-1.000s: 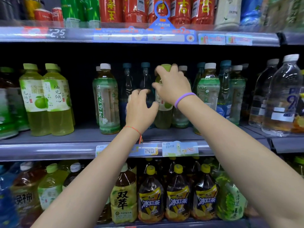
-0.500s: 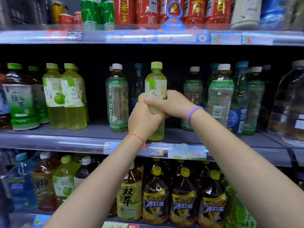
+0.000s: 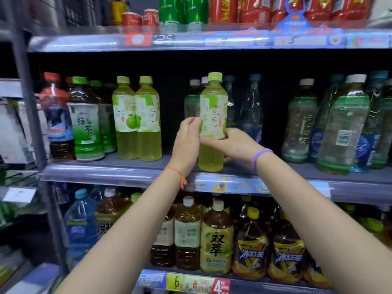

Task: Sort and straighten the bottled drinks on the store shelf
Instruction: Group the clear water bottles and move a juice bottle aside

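Note:
A pale green pomelo-drink bottle (image 3: 213, 102) with a light green cap is upright at the front of the middle shelf (image 3: 118, 171). My left hand (image 3: 186, 143) holds its left side, fingertips on the label. My right hand (image 3: 235, 144) grips its waist from the right and front. Two matching pomelo bottles (image 3: 136, 122) stand together further left on the same shelf, with a gap between them and the held bottle.
Green-tea bottles (image 3: 86, 126) stand at the shelf's left end. Clear and green-labelled bottles (image 3: 343, 128) fill the right side, and blue-capped bottles (image 3: 252, 111) stand behind the held one. Large tea bottles (image 3: 216, 240) line the lower shelf. Cans and red bottles (image 3: 222, 9) sit above.
Both hands have carried the pomelo bottle out from among the back bottles to the shelf front and leftward. The view has shifted left, showing more of the shelf's left end.

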Available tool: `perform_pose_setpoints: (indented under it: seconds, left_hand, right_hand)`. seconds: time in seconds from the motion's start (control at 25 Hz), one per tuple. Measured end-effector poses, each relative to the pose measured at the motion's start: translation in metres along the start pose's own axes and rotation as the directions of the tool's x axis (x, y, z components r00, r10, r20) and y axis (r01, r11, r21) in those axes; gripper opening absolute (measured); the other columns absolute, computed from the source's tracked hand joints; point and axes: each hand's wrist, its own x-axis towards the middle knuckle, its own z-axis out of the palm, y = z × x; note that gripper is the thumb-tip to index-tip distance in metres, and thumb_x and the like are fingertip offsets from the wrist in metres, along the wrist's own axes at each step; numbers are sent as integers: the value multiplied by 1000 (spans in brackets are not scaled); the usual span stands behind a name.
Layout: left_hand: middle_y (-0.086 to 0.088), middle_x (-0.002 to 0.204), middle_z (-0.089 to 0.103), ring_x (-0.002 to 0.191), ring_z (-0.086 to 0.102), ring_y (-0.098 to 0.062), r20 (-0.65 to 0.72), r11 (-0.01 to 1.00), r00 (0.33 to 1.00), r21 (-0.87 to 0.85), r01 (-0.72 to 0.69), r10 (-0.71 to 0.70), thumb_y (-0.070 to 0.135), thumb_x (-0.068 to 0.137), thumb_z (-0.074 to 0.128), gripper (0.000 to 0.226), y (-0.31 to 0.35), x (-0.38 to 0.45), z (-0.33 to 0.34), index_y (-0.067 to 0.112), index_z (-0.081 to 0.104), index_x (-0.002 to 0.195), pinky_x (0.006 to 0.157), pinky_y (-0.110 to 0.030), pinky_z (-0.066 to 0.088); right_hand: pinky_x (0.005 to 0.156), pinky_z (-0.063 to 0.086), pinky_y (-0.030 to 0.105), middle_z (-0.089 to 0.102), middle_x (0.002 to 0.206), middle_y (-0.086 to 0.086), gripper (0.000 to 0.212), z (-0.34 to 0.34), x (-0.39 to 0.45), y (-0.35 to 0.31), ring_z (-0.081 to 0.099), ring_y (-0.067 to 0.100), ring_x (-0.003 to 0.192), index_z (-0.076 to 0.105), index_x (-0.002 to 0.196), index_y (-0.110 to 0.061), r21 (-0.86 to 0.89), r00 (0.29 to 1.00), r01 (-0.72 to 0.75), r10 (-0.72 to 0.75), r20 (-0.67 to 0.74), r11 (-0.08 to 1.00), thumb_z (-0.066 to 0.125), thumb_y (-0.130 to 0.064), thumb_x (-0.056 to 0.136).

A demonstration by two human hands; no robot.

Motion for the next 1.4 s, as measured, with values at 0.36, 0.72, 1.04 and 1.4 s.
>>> perform_pose_setpoints:
  seconds: [0.36, 0.72, 1.04, 1.4]
  left_hand:
    - [-10, 147, 39, 136, 37, -25, -88, 846, 904, 399, -353, 418, 30, 85, 53, 69, -18, -7, -74, 11, 33, 148, 113, -45, 36]
    - [-21, 138, 48, 132, 43, -39, 49, 503, 662, 609, -613, 748, 14, 83, 55, 33, -18, -7, -86, 7, 65, 114, 109, -49, 36]
    - [-18, 159, 19, 147, 20, -34, 115, 935, 981, 303, -183, 155, 23, 85, 61, 80, 9, 7, -10, 7, 23, 153, 119, -41, 19]
    - [-14, 136, 46, 128, 43, -28, 99, 895, 961, 348, -278, 260, 17, 88, 57, 55, 19, 10, 79, 6, 43, 140, 109, -43, 37]
  right_hand:
    - [73, 39, 31, 51, 100, 6, 30, 92, 22, -38, 50, 24, 88, 46, 116, -6, -326, 972, -84, 5, -237, 941, 57, -25, 95]
    - [64, 57, 37, 66, 86, -1, 9, 79, 13, -48, 66, 20, 71, 65, 94, -16, -90, 922, -50, 11, -387, 995, 58, -16, 88]
    - [64, 45, 31, 65, 86, 3, 13, 49, 26, 3, 58, 20, 78, 54, 91, -15, -272, 935, -203, 104, -340, 940, 53, -24, 81]
    - [84, 47, 36, 52, 123, 13, 42, -49, 15, 25, 56, 32, 107, 47, 123, -9, -179, 727, -228, 45, -685, 957, 64, -20, 86]
